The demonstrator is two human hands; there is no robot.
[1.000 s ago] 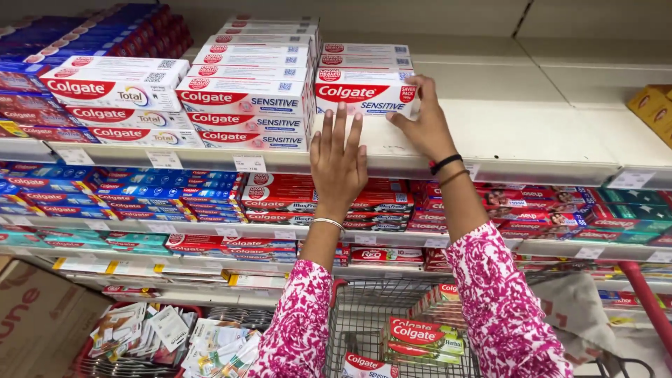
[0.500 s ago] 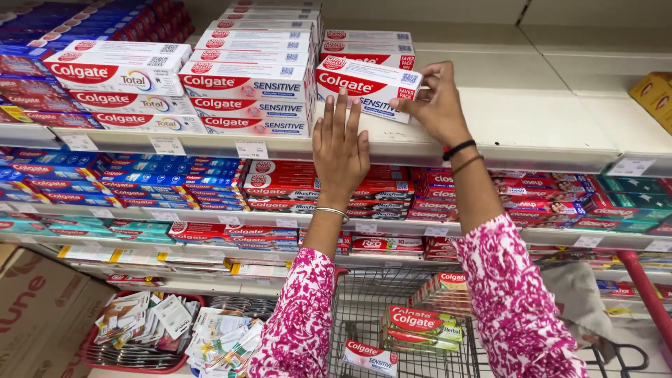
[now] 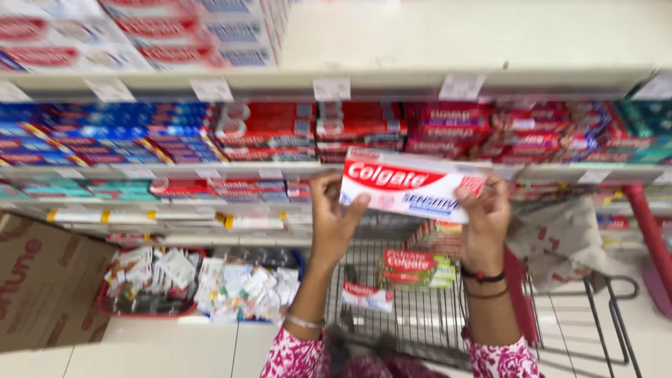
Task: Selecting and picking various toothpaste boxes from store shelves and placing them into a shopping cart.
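Two hands, left hand (image 3: 334,220) and right hand (image 3: 484,222), grip the toothpaste box (image 3: 409,185) endwise at frame centre, best kept level above the cart (image 3: 420,315).

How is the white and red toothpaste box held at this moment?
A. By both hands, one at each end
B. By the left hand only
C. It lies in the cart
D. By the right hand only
A: the left hand grips one end of the toothpaste box and the right hand the other, above the cart.

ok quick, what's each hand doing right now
Left hand: shut on the toothpaste box, at its left end.
Right hand: shut on the same box's right end.
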